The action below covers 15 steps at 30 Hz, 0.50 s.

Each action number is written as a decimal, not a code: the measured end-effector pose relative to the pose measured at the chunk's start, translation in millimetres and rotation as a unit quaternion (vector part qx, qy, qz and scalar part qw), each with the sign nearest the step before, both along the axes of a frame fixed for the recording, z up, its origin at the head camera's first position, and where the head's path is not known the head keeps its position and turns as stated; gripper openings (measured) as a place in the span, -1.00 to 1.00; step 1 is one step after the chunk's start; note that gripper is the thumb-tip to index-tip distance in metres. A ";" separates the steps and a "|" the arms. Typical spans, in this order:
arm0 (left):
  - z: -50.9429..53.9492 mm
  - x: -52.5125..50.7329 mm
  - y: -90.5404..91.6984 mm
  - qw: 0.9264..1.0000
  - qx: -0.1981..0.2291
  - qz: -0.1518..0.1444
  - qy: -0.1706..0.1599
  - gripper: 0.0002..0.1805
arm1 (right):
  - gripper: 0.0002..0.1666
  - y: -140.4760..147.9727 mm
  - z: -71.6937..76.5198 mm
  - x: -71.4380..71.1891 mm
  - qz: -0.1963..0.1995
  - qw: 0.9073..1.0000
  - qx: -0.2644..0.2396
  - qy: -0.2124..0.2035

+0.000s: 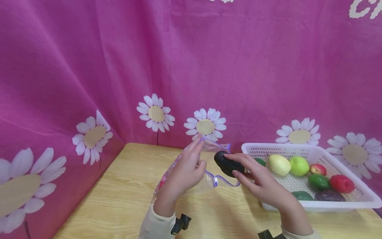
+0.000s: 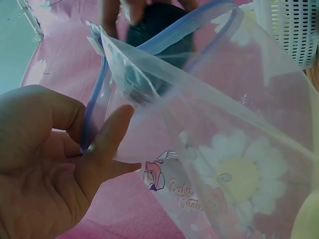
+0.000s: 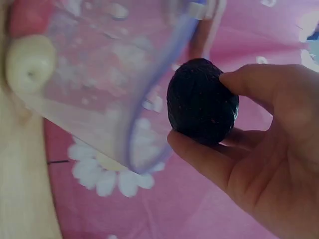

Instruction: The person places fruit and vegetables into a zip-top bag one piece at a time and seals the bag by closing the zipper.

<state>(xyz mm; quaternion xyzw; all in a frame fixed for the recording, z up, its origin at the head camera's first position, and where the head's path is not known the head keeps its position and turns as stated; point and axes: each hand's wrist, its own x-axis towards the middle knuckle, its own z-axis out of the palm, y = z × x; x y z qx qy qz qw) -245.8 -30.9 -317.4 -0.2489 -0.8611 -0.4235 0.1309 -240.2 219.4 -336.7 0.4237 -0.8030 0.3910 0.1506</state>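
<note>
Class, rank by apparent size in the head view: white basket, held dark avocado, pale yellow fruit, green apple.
1. White basket
2. Dark avocado, partly covered
3. Pale yellow fruit and green apple: too alike to rank

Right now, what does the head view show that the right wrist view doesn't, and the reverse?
Only the head view shows the white perforated plastic basket, holding assorted green, yellow and red fruit, and the cream fabric sleeves.

Only the right wrist view shows a pale, round, dimpled fruit at the far end of the clear plastic bag with a purple edge; whether it lies inside is hard to tell.

Both show the right hand gripping a blackish, bumpy, avocado-shaped fruit, that bag, the pale wooden table and the magenta cloth with white daisies.
</note>
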 end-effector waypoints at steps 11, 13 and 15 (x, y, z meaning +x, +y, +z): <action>0.1 2.2 -6.2 1.000 -0.005 -0.023 0.001 -0.36 | -0.51 -12.1 -18.5 -6.9 -0.106 0.988 0.092 0.057; 1.0 1.5 -7.9 1.000 -0.001 -0.028 -0.001 -0.35 | -0.53 -13.4 -17.2 -7.2 -0.112 0.988 0.093 0.045; 2.2 0.7 -9.5 0.999 0.006 -0.033 -0.003 -0.35 | -0.54 -14.5 -15.5 -7.2 -0.115 0.989 0.088 0.028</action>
